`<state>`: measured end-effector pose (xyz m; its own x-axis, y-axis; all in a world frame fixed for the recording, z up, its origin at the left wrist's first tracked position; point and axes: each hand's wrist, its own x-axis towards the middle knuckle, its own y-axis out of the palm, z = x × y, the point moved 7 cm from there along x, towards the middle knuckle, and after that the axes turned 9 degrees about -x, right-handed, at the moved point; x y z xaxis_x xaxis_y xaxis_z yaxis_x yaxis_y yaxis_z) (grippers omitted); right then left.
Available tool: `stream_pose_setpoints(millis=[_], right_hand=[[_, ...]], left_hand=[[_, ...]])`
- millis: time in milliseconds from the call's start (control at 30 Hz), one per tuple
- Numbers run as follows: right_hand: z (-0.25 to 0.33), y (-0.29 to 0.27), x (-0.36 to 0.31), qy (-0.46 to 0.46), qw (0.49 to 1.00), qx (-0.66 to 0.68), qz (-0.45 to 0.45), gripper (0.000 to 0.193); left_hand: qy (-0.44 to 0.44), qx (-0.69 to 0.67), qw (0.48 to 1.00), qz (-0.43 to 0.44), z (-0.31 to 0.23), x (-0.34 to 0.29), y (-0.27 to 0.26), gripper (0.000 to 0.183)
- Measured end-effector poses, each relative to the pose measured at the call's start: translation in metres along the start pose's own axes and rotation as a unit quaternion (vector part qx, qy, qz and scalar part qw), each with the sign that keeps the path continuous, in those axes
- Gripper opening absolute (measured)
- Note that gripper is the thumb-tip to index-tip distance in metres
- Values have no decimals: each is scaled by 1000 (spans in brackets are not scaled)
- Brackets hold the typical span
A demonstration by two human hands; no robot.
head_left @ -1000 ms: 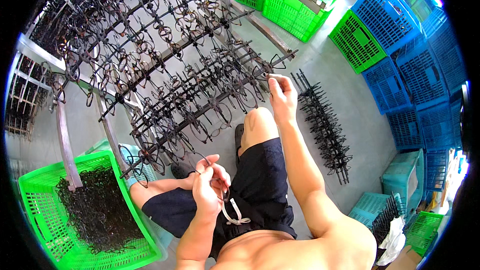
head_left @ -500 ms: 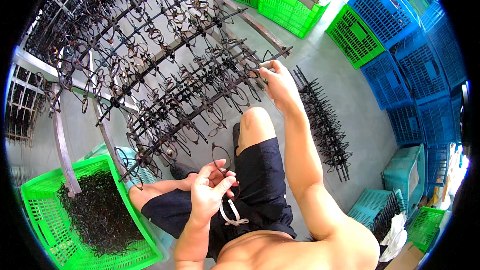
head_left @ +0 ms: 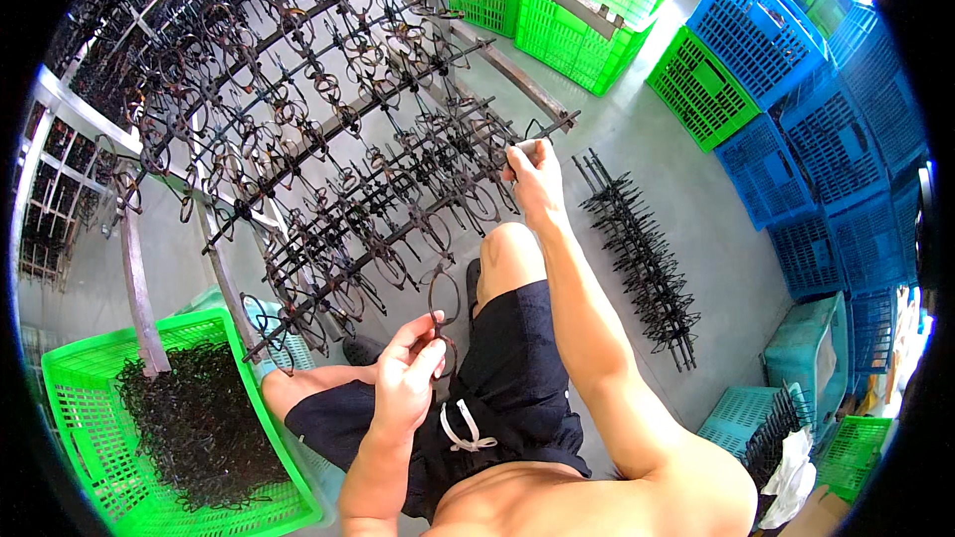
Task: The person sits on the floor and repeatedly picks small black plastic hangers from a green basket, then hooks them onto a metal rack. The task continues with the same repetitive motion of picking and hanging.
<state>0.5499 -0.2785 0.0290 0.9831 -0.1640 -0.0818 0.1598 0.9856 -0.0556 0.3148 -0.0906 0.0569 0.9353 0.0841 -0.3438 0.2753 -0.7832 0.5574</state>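
Note:
My left hand (head_left: 406, 380) pinches a dark eyeglass frame (head_left: 445, 323) between thumb and fingers, above my lap. One of its lens rings points up and away from me. My right hand (head_left: 534, 182) reaches forward to the right end of a hanging rack (head_left: 343, 119). Its fingers are closed beside the tip of a rack bar (head_left: 557, 125); what they grip there is hidden. Rows of dark eyeglass frames (head_left: 435, 236) hang from the rack's bars, in front of me and to the left.
A green crate (head_left: 310, 497) at lower left holds a tangled heap of dark thin pieces (head_left: 204, 433). Several spiky dark bars (head_left: 642, 264) lie on the floor at right. Blue crates (head_left: 761, 30) are stacked beyond, and another green crate (head_left: 587, 40) stands at the back.
My left hand has shifted slightly left, and the eyeglass frame has risen and turned more upright. My right hand stays by the rack's end, its fingers slightly repositioned. The whole view has shifted a little.

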Motion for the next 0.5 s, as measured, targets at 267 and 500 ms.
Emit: stream_pose_setpoints(millis=[267, 500], right_hand=[[-16, 7, 8, -107, 988, 105, -28, 14], [22, -19, -14, -262, 902, -291, -182, 32]], left_hand=[[127, 81, 988, -43, -24, 28, 24, 14], [296, 173, 935, -92, -37, 32, 37, 10]])
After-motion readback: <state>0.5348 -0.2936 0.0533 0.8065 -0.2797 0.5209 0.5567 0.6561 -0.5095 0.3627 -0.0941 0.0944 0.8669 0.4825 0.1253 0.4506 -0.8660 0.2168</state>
